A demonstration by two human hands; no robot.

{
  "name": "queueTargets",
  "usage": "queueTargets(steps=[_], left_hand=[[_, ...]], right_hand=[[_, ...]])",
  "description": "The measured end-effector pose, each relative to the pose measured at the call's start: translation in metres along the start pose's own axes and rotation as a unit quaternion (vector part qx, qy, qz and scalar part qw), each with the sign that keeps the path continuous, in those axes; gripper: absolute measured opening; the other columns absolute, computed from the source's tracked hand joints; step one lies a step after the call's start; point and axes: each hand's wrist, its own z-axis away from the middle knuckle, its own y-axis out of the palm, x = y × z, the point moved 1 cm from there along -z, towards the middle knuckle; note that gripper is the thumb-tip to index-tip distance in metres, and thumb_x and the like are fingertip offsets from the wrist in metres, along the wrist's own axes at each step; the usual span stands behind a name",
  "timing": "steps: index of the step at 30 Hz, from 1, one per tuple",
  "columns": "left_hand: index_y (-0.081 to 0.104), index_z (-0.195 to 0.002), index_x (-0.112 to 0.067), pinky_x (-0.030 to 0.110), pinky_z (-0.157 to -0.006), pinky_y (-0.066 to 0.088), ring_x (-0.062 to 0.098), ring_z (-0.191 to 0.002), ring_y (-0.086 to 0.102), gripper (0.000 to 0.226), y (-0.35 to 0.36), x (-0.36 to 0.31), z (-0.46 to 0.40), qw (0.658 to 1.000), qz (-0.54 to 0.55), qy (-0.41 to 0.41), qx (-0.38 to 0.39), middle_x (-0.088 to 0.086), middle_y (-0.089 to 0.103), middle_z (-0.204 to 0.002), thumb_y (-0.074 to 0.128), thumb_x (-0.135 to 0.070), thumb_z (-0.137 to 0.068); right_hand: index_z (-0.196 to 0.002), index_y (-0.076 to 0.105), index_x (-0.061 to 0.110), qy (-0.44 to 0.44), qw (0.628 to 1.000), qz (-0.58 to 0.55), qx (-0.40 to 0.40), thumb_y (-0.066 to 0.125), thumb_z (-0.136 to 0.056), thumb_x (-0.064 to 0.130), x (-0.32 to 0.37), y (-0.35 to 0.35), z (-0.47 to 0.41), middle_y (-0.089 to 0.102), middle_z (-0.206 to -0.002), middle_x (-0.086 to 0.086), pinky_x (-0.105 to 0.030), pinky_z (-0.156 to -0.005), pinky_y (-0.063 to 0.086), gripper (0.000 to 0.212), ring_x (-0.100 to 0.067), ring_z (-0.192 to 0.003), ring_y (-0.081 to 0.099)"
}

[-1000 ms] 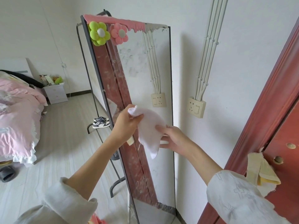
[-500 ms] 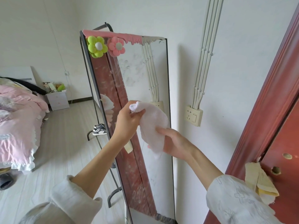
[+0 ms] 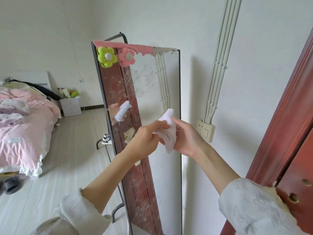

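- The white cloth (image 3: 167, 133) sits between your hands, in front of the mirror (image 3: 169, 167).
- Your left hand (image 3: 145, 139) pinches its edge; your right hand (image 3: 188, 138) clasps it, thumb on top.
- Fold it into a flat pad before wiping the smears (image 3: 144, 77).

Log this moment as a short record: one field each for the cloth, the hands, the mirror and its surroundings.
white cloth: bunched between both hands, in front of the mirror; contact with the glass unclear
left hand: pinches the cloth's left edge
right hand: holds the cloth from the right, thumb on its front
mirror: tall, standing, upper glass smudged
decor: green flower and pink flower at its top left
nearby: wall socket to the right, bed to the left
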Motion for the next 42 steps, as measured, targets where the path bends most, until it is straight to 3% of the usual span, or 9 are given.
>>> queueTargets(steps=[5,13,16,19,21,25,29,34,42], left_hand=[[0.037,-0.091,-0.014,0.034,-0.084,0.055,0.021,-0.094,0.066,0.033,-0.032,-0.007,-0.012,0.965,0.226,-0.095,-0.095,0.014,0.053,-0.100,0.024,0.016,-0.085],[0.039,-0.093,-0.012,0.011,-0.058,0.038,0.002,-0.065,0.045,0.017,-0.112,0.010,-0.032,0.935,0.016,-0.068,-0.347,-0.003,0.048,-0.083,0.036,0.004,-0.087],[0.039,-0.101,-0.015,0.010,-0.059,0.035,0.005,-0.069,0.043,0.016,-0.150,0.024,-0.050,0.921,0.014,-0.071,-0.383,-0.002,0.046,-0.093,0.037,-0.003,-0.091],[0.037,-0.122,-0.010,0.016,-0.072,0.037,0.003,-0.085,0.046,0.026,-0.168,0.031,-0.070,0.936,0.027,-0.086,-0.339,0.001,0.046,-0.107,0.036,-0.014,-0.096],[0.031,-0.133,-0.016,0.029,-0.090,0.043,0.013,-0.104,0.050,0.036,-0.175,0.039,-0.085,0.951,0.060,-0.097,-0.287,0.004,0.046,-0.118,0.033,-0.025,-0.098],[0.026,-0.135,-0.040,0.050,-0.106,0.035,0.023,-0.126,0.043,0.051,-0.181,0.048,-0.109,0.949,0.207,-0.134,-0.196,0.001,0.039,-0.141,0.032,-0.058,-0.088],[0.034,-0.128,-0.048,0.042,-0.100,0.043,0.017,-0.119,0.050,0.033,-0.181,0.048,-0.119,0.949,0.239,-0.099,-0.180,0.001,0.043,-0.138,0.027,-0.051,-0.096],[0.045,-0.108,-0.034,0.030,-0.064,0.046,0.019,-0.087,0.053,0.021,-0.177,0.047,-0.127,0.943,0.246,-0.079,-0.212,0.007,0.052,-0.104,0.026,-0.038,-0.100],[0.046,-0.103,-0.034,0.034,-0.071,0.047,0.019,-0.088,0.052,0.021,-0.176,0.052,-0.130,0.942,0.252,-0.054,-0.213,0.006,0.050,-0.102,0.025,-0.034,-0.101]], right_hand=[[-0.089,0.065,0.005,-0.050,0.988,0.138,0.049,0.045,-0.092,0.003,0.004,0.021,-0.008,0.065,-0.084,-0.008,-0.022,-0.066,0.051,0.021,-0.014,-0.070,0.066],[-0.081,0.060,0.012,-0.198,0.910,0.331,-0.155,0.065,-0.082,0.020,0.037,0.046,-0.051,0.060,-0.074,-0.003,-0.027,-0.066,0.049,0.010,-0.024,-0.074,0.060],[-0.062,0.044,0.014,-0.308,0.810,0.455,-0.205,0.059,-0.086,0.014,0.056,0.067,-0.062,0.044,-0.064,0.000,-0.010,-0.044,0.031,0.028,-0.017,-0.059,0.043],[-0.059,0.043,0.033,-0.406,0.693,0.551,-0.226,0.056,-0.088,0.016,0.068,0.084,-0.073,0.042,-0.069,0.007,-0.008,-0.051,0.031,0.036,-0.016,-0.068,0.042],[-0.083,0.066,0.025,-0.451,0.621,0.600,-0.223,0.057,-0.087,0.014,0.071,0.095,-0.086,0.053,-0.083,0.001,-0.016,-0.060,0.032,0.014,-0.020,-0.081,0.049],[-0.109,0.066,0.008,-0.497,0.495,0.683,-0.205,0.059,-0.082,0.005,0.069,0.108,-0.108,0.057,-0.097,-0.011,-0.031,-0.061,0.042,0.027,-0.030,-0.093,0.056],[-0.110,0.065,0.010,-0.504,0.505,0.672,-0.202,0.058,-0.085,0.009,0.067,0.114,-0.118,0.056,-0.095,-0.010,-0.031,-0.060,0.044,0.026,-0.029,-0.090,0.057],[-0.104,0.068,0.006,-0.580,0.478,0.644,-0.145,0.062,-0.080,0.012,0.054,0.134,-0.117,0.060,-0.086,-0.011,-0.031,-0.045,0.048,0.026,-0.029,-0.075,0.059],[-0.101,0.066,0.001,-0.615,0.472,0.630,-0.045,0.043,-0.084,0.015,0.049,0.144,-0.120,0.059,-0.096,-0.011,-0.032,-0.051,0.051,0.031,-0.020,-0.089,0.043]])
